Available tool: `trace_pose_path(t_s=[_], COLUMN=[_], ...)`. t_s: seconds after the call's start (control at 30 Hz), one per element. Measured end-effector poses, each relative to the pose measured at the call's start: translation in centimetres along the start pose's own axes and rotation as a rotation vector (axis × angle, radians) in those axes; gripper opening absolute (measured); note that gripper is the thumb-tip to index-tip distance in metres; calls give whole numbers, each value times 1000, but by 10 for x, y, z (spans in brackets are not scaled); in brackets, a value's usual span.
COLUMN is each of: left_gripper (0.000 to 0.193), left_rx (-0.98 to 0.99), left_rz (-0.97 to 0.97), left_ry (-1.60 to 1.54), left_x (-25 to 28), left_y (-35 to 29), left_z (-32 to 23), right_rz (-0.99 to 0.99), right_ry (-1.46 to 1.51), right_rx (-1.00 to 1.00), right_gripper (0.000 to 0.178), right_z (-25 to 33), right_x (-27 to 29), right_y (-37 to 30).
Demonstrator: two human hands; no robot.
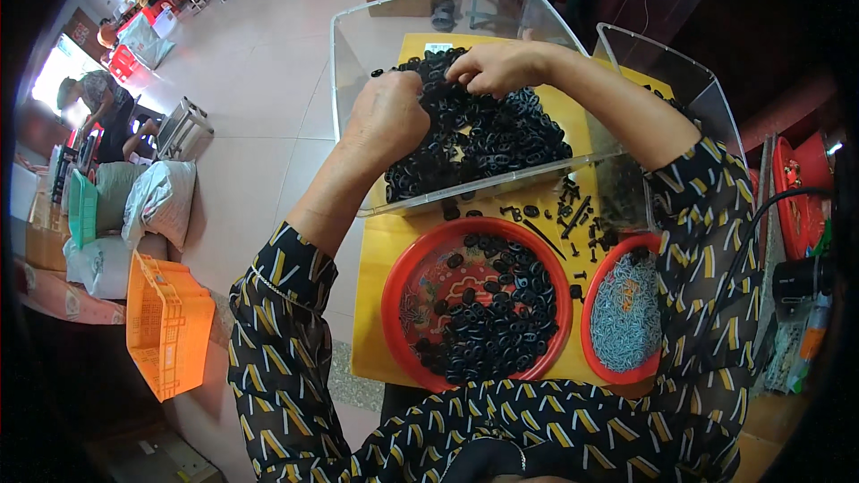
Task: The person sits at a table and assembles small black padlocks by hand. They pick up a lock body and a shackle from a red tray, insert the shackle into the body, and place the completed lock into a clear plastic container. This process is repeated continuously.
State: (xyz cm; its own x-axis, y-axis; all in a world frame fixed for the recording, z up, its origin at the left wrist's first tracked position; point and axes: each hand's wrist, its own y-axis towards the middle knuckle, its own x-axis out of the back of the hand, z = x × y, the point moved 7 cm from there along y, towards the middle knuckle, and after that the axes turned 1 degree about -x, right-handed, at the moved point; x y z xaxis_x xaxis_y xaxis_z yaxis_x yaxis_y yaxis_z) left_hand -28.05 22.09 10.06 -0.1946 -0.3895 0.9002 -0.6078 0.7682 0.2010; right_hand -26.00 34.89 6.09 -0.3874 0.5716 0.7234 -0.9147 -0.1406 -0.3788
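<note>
Both my hands are over a large clear plastic bin (335, 58) holding a heap of small black plastic parts (501, 139). My left hand (389, 116) is closed at the bin's left side, and a small black oval part (377, 73) shows at its fingertips. Above the far part of the heap, my right hand (501, 70) has its fingers curled together; whatever they hold is hidden. Nearer to me, a round red tray (388, 304) contains more black oval parts, thinly spread at its left and piled toward the right and front.
A red bowl (586, 340) of silvery screws sits beside the tray on a yellow table (371, 340), with loose black pieces (573, 215) behind it. A second clear bin (707, 80) stands at right. Floor-side are an orange crate (165, 326), stuffed sacks (165, 201) and a seated person (103, 103).
</note>
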Motion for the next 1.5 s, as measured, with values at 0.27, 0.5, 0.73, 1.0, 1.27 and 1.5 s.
trace_pose_path(t_s=[0.27, 0.5, 0.73, 1.0, 1.27, 1.5], left_gripper=[25, 24, 29, 48, 66, 101], left_rx=[92, 152, 446, 423, 494, 125], left_rz=[-129, -53, 306, 844, 941, 983], left_ry=[-93, -159, -246, -93, -73, 169], left_x=[6, -13, -20, -70, -81, -109], left_y=[8, 5, -1, 4, -24, -34], left_z=[12, 24, 32, 25, -9, -7], right_rz=[507, -243, -122, 125, 105, 351], right_ry=[97, 196, -454, -498, -56, 394], right_rx=[165, -95, -246, -383, -452, -427], right_gripper=[37, 26, 21, 38, 54, 58], right_z=[68, -18, -15, -20, -46, -42], right_x=[-80, -12, -18, -20, -40, -82], right_y=[-9, 24, 1, -25, -23, -5])
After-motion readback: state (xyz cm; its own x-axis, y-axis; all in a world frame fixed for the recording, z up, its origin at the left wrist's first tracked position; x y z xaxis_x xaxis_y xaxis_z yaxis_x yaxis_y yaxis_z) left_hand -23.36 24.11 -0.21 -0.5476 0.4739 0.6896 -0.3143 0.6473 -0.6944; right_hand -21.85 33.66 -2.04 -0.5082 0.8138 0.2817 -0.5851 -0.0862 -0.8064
